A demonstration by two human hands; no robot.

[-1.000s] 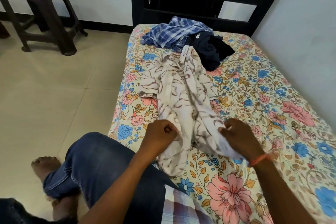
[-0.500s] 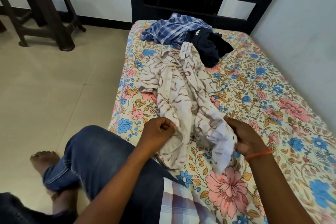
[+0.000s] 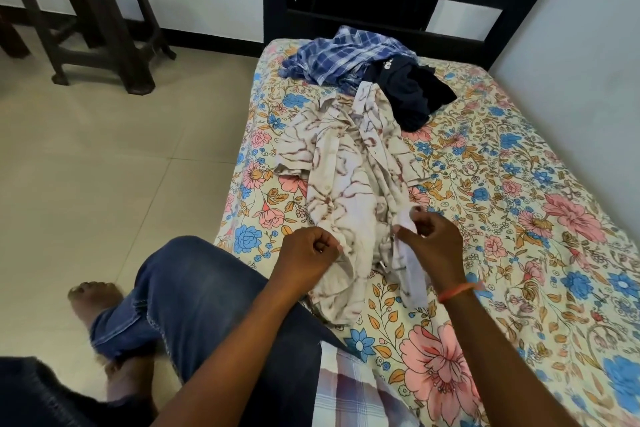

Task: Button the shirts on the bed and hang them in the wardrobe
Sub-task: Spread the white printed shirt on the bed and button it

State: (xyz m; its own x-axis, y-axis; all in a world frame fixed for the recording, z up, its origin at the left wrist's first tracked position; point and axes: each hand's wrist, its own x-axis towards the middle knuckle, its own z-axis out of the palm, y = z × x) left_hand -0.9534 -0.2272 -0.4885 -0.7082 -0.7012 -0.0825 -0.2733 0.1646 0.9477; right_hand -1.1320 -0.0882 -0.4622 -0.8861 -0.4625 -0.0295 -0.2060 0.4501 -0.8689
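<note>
— Where is the cream shirt (image 3: 346,180) with the brown marbled print?

— It lies crumpled down the middle of the frame on the floral bedsheet (image 3: 519,218), its collar end toward the top and its lower hem at the two hands.

— What are the hands doing with it?

— The left hand (image 3: 308,253), at lower centre, has its fingers curled tight, pinching the left front edge of the shirt. The right hand (image 3: 431,246), just to its right, pinches the other front edge between thumb and fingers; that strip of pale cloth hangs down past the wrist, which wears an orange band (image 3: 457,291). The hands are near each other but apart, with folds of the shirt between them.

— And the other shirts?

— A blue plaid shirt (image 3: 343,55) and a dark navy garment (image 3: 412,94) lie heaped above the cream one, at upper centre, touching its collar end, well apart from both hands.

— Anything beside the bed?

— A dark plastic stool (image 3: 79,10) stands on the tiled floor at upper left.
</note>
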